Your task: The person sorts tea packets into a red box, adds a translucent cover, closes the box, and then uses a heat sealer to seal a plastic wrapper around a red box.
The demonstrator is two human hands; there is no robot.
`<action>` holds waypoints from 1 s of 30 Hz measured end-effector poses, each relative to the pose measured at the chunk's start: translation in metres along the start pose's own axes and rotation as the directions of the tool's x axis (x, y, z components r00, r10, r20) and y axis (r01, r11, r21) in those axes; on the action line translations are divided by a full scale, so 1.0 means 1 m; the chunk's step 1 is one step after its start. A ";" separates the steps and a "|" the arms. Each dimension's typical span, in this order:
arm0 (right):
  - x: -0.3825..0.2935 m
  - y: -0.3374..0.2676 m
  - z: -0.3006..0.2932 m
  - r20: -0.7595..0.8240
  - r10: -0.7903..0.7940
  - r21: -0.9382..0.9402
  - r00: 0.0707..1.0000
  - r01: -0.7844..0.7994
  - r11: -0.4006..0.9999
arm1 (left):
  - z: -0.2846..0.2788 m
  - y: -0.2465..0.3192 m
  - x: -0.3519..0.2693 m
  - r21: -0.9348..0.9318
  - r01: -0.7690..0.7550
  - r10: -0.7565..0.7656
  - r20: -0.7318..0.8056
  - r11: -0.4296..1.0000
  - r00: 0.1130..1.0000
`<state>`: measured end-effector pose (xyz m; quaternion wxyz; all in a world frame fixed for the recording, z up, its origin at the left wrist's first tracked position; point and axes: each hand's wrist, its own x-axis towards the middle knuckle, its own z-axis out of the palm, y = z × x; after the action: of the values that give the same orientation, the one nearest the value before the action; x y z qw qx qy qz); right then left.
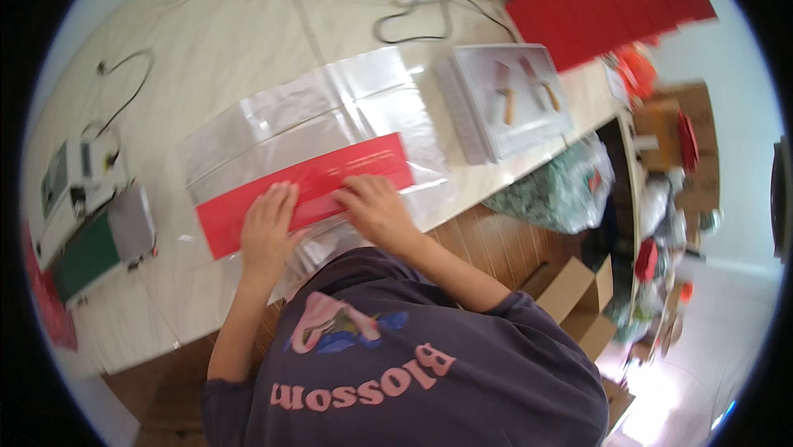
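A long red folded sheet [310, 182] with small pale print lies slantwise on a clear plastic sheet or bag [285, 118] on the pale marble-patterned table. My left hand [267, 221] rests with its fingers together on the left half of the red sheet. My right hand [372, 205] lies on its lower edge further right, with the fingers bent. Whether the right fingers pinch the edge cannot be told. Some crumpled clear plastic [322, 242] shows between my hands and my shirt.
At right stands a stack of printed plastic-covered sheets [514, 100], with red sheets [607, 7] beyond. A white-and-green machine [93, 224] stands at left. Black cables [415, 38] lie at the back. Beside the table are a bag of green material [557, 190] and an open cardboard box [579, 304].
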<state>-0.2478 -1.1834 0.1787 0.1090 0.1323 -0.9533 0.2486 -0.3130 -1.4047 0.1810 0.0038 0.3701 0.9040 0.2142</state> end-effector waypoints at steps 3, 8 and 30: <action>-0.001 0.000 -0.003 -0.073 -0.010 0.007 0.997 0.010 1.000 | -0.005 -0.001 0.008 0.034 -0.036 0.034 0.034 0.999 0.999; -0.003 0.007 -0.018 -0.105 0.100 -0.013 0.989 -0.102 0.995 | -0.012 0.006 0.014 0.062 -0.041 0.036 0.078 0.997 0.996; 0.012 0.021 -0.041 0.182 -0.024 0.031 0.983 0.019 0.999 | -0.036 0.003 0.020 -0.035 -0.066 0.069 0.081 0.997 0.994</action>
<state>-0.2598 -1.1472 0.2078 0.0220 0.1664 -0.9541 0.2481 -0.3316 -1.4032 0.2184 0.0396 0.4089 0.8864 0.2132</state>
